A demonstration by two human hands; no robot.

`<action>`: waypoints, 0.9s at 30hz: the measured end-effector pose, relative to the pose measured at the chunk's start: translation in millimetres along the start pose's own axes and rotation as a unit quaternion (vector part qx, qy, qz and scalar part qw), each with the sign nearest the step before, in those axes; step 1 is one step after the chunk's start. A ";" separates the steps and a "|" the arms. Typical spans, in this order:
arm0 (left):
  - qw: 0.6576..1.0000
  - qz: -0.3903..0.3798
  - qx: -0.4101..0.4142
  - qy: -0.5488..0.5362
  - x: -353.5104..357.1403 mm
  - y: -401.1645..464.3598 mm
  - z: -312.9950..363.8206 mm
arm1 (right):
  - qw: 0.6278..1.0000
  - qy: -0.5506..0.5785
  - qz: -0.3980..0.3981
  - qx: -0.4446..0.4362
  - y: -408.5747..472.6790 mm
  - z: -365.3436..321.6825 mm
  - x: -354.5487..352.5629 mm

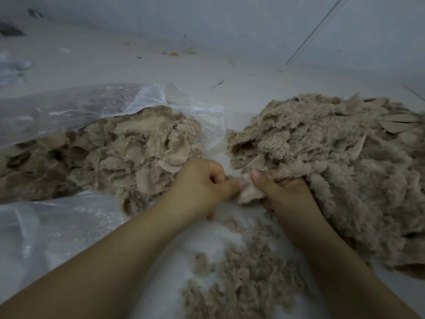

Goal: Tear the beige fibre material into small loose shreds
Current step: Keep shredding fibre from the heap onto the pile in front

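Note:
Both hands pinch one small beige fibre piece (249, 192) in the middle of the view. My left hand (200, 187) grips its left end with thumb and fingers closed. My right hand (285, 194) holds its right end, thumb on top, with its fingers buried in the edge of the big fluffy beige fibre pile (333, 171) on the right. A second heap of beige fibre (110, 157) lies inside a clear plastic bag (76, 107) on the left. Loose beige shreds (243, 277) are scattered on the white surface below my hands.
The work lies on a pale floor (230, 88) that meets a pale wall (230, 24) at the back. A small orange scrap (174, 54) and bits of debris lie by the wall. Crumpled pale stuff (13, 67) sits at the far left edge.

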State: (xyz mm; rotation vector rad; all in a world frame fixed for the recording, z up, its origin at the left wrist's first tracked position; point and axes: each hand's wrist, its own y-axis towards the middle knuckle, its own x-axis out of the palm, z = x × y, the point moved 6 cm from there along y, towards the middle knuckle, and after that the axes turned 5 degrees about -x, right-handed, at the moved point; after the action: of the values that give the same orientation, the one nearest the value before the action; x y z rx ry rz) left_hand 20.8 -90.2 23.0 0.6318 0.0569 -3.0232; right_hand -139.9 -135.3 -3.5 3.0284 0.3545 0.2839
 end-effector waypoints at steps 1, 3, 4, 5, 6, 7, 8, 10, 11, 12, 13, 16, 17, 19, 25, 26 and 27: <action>0.998 0.059 0.011 -0.028 -3.1 1.9 -0.2 | 1.000 -0.005 -0.005 -0.002 0.0 -0.2 0.9; 0.995 0.044 0.003 -0.093 3.6 4.1 -0.4 | 1.000 -0.009 -0.011 -0.007 -0.2 -0.1 2.0; 0.992 0.009 -0.010 -0.124 8.4 4.9 -1.8 | 1.000 -0.003 -0.013 -0.005 -0.1 0.5 2.8; 0.989 -0.018 -0.024 -0.146 10.6 5.3 -4.3 | 1.000 0.007 -0.013 0.001 0.1 1.4 2.6; 0.986 -0.031 -0.036 -0.161 9.9 5.8 -6.2 | 1.000 0.015 -0.012 0.007 0.2 2.0 2.2; 0.986 -0.027 -0.041 -0.160 7.5 6.7 -7.8 | 1.000 0.019 -0.008 0.011 0.5 2.4 1.3; 0.987 -0.018 -0.045 -0.155 5.0 7.2 -8.7 | 1.000 0.017 -0.005 0.013 1.0 2.1 0.3; 0.986 -0.008 -0.052 -0.159 -0.2 7.3 -8.7 | 1.000 0.007 0.005 0.012 1.4 1.4 -1.9; 0.983 -0.020 -0.057 -0.172 -2.0 7.4 -10.0 | 1.000 0.008 0.014 0.013 1.5 1.3 -3.4; 0.980 -0.053 -0.065 -0.181 -2.1 6.5 -10.0 | 1.000 0.017 0.021 0.015 1.3 1.1 -4.5; 0.974 -0.115 -0.073 -0.180 -0.1 3.3 -7.9 | 0.999 0.028 0.025 0.017 1.1 1.1 -4.8; 0.922 -0.357 -0.091 -0.116 12.0 -19.3 0.4 | 1.000 0.018 0.017 0.014 -0.8 0.5 -3.0; 0.921 -0.375 -0.078 -0.073 14.4 -22.5 1.9 | 1.000 0.005 0.007 0.011 -1.0 0.1 -2.0; 0.965 -0.255 -0.055 0.020 12.5 -11.3 1.5 | 1.000 -0.002 0.000 0.017 -1.0 0.4 -1.0; 0.998 0.010 0.018 -0.052 8.4 4.6 5.0 | 0.998 -0.012 -0.061 -0.009 -2.8 -4.2 5.8; 0.995 -0.014 0.013 -0.093 12.3 4.2 3.6 | 0.998 -0.010 -0.067 -0.010 -3.1 -3.9 6.7; 0.993 -0.013 0.021 -0.119 12.0 3.5 4.3 | 0.998 -0.012 -0.064 -0.009 -2.8 -3.5 6.4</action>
State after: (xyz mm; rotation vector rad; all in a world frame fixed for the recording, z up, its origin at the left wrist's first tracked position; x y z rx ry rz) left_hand 8.3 -94.4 22.0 0.2712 -0.0074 -3.1075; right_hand -135.1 -130.8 0.8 2.9714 0.5389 0.2402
